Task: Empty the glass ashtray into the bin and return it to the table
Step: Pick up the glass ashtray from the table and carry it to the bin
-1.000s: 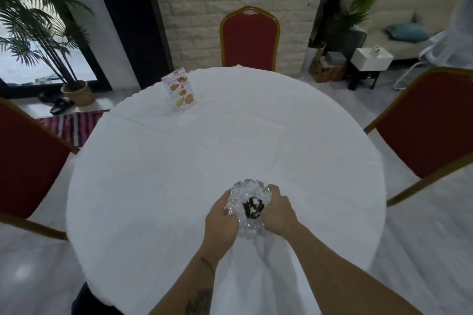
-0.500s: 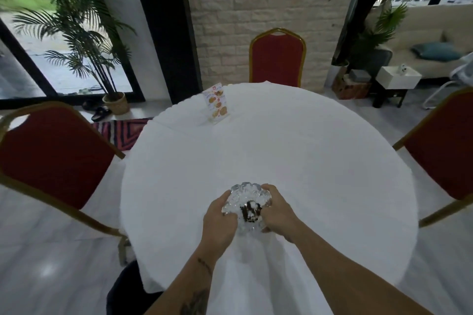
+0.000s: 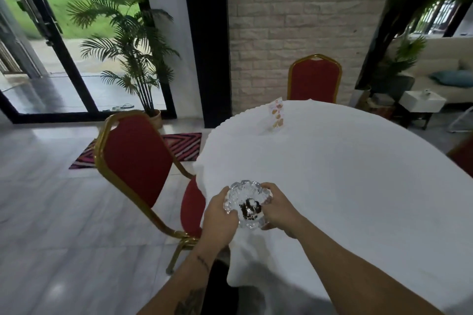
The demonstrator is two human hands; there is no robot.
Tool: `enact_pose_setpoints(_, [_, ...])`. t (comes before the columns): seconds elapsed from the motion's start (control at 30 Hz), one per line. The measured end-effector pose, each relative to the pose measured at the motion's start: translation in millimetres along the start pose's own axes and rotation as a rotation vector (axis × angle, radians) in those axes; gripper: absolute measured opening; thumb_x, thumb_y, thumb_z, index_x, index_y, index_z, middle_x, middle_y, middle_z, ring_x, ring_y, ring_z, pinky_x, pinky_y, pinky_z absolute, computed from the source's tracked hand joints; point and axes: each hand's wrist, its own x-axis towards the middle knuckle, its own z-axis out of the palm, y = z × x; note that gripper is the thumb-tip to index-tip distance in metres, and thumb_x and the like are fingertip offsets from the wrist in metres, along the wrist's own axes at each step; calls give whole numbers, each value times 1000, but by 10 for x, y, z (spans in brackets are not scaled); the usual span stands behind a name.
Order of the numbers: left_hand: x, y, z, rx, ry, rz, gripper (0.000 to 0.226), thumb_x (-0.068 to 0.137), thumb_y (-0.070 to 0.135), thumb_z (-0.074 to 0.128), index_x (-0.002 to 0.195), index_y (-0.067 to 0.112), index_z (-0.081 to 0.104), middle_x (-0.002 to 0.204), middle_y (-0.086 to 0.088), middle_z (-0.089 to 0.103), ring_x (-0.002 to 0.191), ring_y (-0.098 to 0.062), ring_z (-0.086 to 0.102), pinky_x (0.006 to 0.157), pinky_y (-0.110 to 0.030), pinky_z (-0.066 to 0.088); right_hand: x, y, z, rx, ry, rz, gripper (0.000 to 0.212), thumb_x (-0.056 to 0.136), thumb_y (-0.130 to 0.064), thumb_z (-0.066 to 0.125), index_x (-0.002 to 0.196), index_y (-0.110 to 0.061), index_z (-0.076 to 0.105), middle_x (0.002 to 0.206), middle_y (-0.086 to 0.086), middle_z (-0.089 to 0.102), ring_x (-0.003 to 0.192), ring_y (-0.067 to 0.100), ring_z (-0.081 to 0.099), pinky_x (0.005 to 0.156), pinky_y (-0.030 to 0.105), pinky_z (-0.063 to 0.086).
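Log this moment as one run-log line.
phase: carrying | left hand + right hand: gripping clear cut-glass ashtray | contents: dark ash, not emptied | position: near edge of round white-clothed table | bin: unseen

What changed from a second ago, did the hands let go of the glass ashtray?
No. The view has swung left, so the table now sits right and a red chair and the glass door show on the left. The ashtray has come to the table's left edge. Both the left hand and right hand still grip it, dark ash still inside.

Dining room: clothed round table (image 3: 345, 161), banquet chairs (image 3: 135, 158)
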Motion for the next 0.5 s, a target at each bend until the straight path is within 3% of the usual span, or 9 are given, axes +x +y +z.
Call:
enact_pose_setpoints(0.07, [-51, -122, -313, 23, 4, 34, 59, 83, -3, 53, 107, 50, 63, 101, 18, 69, 95, -7, 67, 74, -10, 49, -55, -25, 338, -4, -8, 0, 58, 88, 3, 47, 128, -40, 47, 118, 8, 65, 98, 37, 70, 63, 43, 65])
enact_pose_setpoints(0.13, [-92, -235, -594, 8, 11, 4, 54, 85, 2, 58, 97, 54, 60, 96, 20, 70, 96, -5, 66, 80, -18, 49, -102, -27, 650, 8, -16, 7, 56, 90, 0, 49, 126, -44, 48, 117, 7, 66, 97, 35, 71, 62, 43, 65])
enact_pose_setpoints(0.2, [-126, -361, -838, -33, 18, -24, 46, 89, 13, 65, 117, 49, 58, 109, 20, 69, 107, -8, 63, 97, -28, 49, -119, -13, 930, 9, -16, 2, 54, 91, -4, 50, 122, -48, 49, 115, 7, 68, 95, 33, 72, 65, 48, 65])
enact_pose_setpoints(0.27, [-124, -488, -1027, -68, 42, -55, 54, 88, 22, 68, 139, 33, 55, 132, 6, 66, 122, -16, 60, 111, -39, 47, -95, 13, 1173, -29, -7, -30, 52, 89, -10, 54, 119, -53, 48, 114, 3, 69, 97, 28, 72, 75, 55, 64])
enact_pose_setpoints(0.4, [-136, -765, -1269, -145, 44, -115, 46, 87, 4, 64, 122, 34, 61, 114, 8, 70, 99, -17, 67, 99, -40, 55, -106, 79, 1552, -119, -47, -34, 64, 84, -11, 58, 133, -48, 38, 115, -1, 68, 100, 22, 69, 81, 48, 63])
enact_pose_setpoints(0.5, [-87, -1011, -1379, -161, 43, -156, 41, 88, -1, 62, 111, 33, 63, 104, 14, 69, 92, -14, 67, 88, -32, 54, -106, 118, 1766, -168, -43, -47, 61, 80, -8, 59, 128, -44, 45, 108, 2, 70, 91, 23, 72, 65, 40, 62])
